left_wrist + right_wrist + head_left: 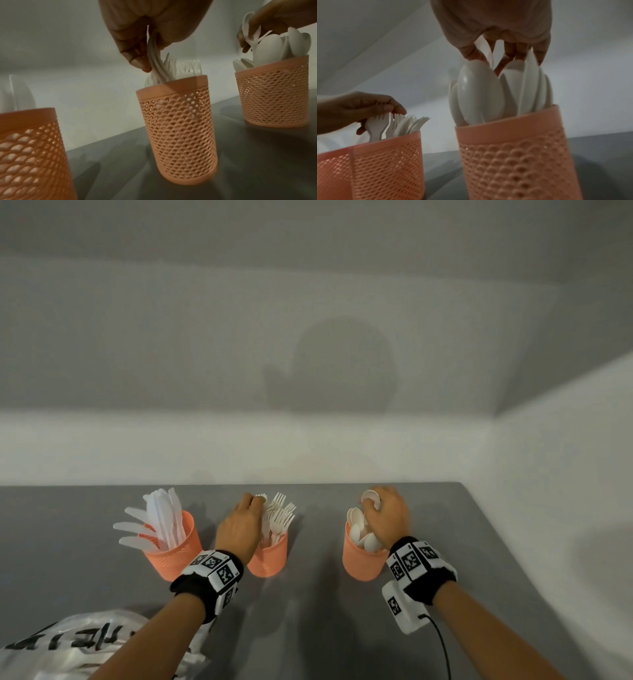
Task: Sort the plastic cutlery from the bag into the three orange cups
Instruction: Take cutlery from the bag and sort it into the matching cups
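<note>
Left hand (239,527) pinches forks (155,67) above the middle cup (267,558), right hand (387,517) grips spoons (481,92) over the right cup (363,559), both palms down, knives (161,518) in the left cup (173,558), bag (85,645) near-left.

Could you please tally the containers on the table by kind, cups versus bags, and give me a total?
Orange cups: 3, knife cup, fork cup, spoon cup.
Plastic bags: 1, plastic bag.
Total: 4.
</note>
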{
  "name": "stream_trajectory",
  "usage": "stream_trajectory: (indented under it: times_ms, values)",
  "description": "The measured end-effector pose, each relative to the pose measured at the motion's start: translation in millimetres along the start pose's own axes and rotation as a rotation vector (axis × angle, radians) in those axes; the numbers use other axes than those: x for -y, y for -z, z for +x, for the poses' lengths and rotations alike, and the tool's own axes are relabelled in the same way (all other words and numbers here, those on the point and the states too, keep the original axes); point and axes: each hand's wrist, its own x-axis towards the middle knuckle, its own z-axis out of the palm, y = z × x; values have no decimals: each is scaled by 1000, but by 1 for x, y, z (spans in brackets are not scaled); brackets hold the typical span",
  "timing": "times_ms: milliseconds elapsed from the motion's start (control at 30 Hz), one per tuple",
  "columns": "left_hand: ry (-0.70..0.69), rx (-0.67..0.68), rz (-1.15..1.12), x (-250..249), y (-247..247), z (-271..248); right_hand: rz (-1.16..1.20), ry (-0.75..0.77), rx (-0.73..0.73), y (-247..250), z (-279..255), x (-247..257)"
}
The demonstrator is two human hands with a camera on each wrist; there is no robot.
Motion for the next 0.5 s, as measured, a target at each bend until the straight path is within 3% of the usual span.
stream_trajectory:
  times_ms: [133,300,400,500]
  values:
    - [-84,-84,-16,4,-3,-3,-72,-20,121,0,-4,-18]
    - [-80,-48,-61,1,-9,5,86,157,22,4,-10,-12]
    - [-66,14,-118,-4,-12,4,-208,286,186,-7,-15,-3]
    - [-39,92,-94,-6,-17,1,-489,282,325,-17,-16,-10]
